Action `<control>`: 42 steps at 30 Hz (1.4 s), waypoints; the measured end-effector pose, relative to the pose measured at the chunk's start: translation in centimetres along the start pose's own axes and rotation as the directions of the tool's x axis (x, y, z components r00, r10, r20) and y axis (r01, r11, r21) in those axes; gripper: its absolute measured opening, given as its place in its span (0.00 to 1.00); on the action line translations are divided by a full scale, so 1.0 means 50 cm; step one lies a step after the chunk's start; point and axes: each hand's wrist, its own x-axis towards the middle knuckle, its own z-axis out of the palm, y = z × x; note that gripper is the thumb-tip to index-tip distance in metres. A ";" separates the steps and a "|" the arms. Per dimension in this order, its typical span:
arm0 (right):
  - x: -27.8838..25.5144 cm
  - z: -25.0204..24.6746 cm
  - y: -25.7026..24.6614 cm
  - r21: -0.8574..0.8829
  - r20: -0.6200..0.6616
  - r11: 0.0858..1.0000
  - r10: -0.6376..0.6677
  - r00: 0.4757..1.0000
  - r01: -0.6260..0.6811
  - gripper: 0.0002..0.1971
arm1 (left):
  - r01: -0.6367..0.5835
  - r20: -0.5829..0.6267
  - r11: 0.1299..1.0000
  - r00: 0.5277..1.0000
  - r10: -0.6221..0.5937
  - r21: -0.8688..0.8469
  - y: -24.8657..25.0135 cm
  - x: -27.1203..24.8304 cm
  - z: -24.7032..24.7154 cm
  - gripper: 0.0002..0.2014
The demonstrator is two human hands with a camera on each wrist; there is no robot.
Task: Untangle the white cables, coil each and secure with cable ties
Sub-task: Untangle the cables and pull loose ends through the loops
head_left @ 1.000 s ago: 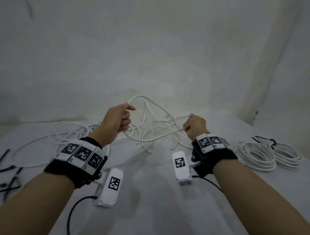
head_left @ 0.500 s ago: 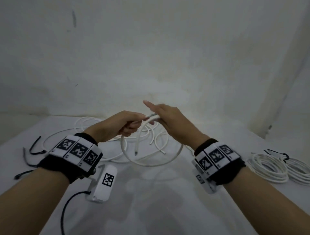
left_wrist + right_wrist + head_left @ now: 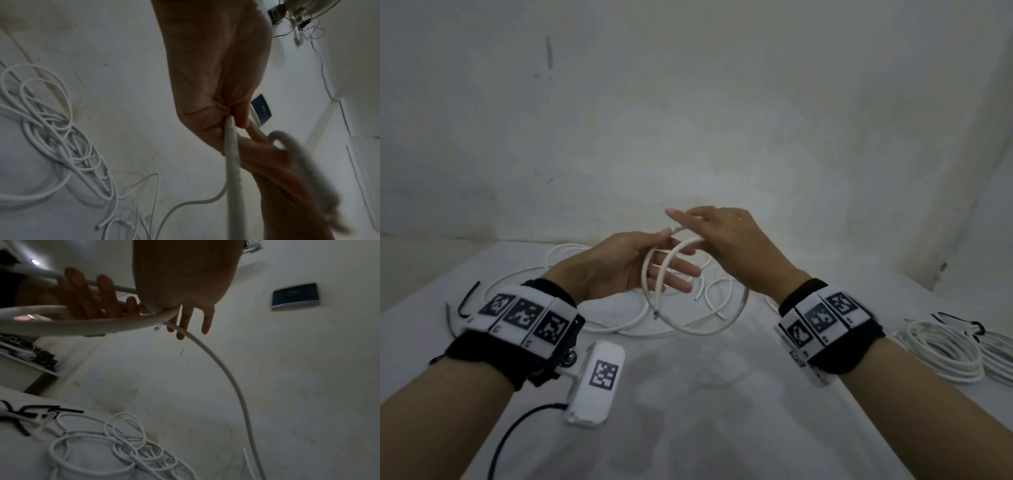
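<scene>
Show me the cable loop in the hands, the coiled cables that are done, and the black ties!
cable loop (image 3: 709, 330), head view, bottom of its curve.
coiled cables (image 3: 945, 353), head view, outer turns.
black ties (image 3: 467, 299), head view, curved strip.

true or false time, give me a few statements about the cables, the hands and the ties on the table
1. Both hands hold one white cable loop above the table. True.
2. Two coiled cables lie at the right. True.
3. The tangled cables are already tied. False: they lie loose behind the left hand.
4. The right hand rests flat on the table. False: it is raised, on the loop.
5. Black cable ties lie at the left. True.
</scene>
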 end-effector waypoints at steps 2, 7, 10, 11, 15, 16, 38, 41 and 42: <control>0.004 0.000 -0.007 -0.101 0.014 0.994 -0.045 0.999 0.046 0.25 | 0.041 -0.004 0.999 0.999 -0.041 -0.004 0.006 0.002 0.005 0.20; 0.009 -0.016 -0.030 0.084 0.151 0.992 0.084 0.985 -0.098 0.18 | 0.071 0.127 0.979 0.991 -0.047 -0.190 0.003 0.001 0.029 0.16; 0.002 -0.023 -0.026 0.401 0.223 0.869 0.214 0.951 -0.290 0.18 | -0.025 0.120 0.955 0.991 0.063 -0.297 0.022 -0.003 0.016 0.17; -0.004 -0.021 -0.017 0.498 0.211 0.795 0.276 0.938 -0.346 0.21 | -0.052 0.149 0.929 0.982 0.114 -0.367 0.035 -0.005 0.000 0.18; -0.015 0.029 0.033 0.563 0.190 0.685 0.437 0.879 -0.462 0.18 | -0.239 0.055 0.822 0.949 0.310 -0.517 0.106 -0.028 -0.066 0.21; -0.012 0.047 0.044 0.522 0.197 0.709 0.441 0.876 -0.474 0.16 | -0.340 -0.077 0.838 0.937 0.341 -0.427 0.121 -0.037 -0.070 0.21; 0.160 0.036 -0.030 -0.336 -0.271 0.873 -0.448 0.852 0.352 0.08 | -0.179 -0.294 0.904 0.906 0.305 0.387 0.038 0.046 -0.124 0.19; 0.159 0.022 -0.020 -0.327 -0.242 0.876 -0.441 0.864 0.355 0.08 | -0.115 -0.168 0.980 0.975 0.143 0.165 0.021 0.038 -0.098 0.29; 0.158 0.021 -0.017 -0.315 -0.219 0.881 -0.428 0.877 0.352 0.06 | -0.094 -0.105 0.993 0.989 0.100 0.067 0.017 0.035 -0.093 0.33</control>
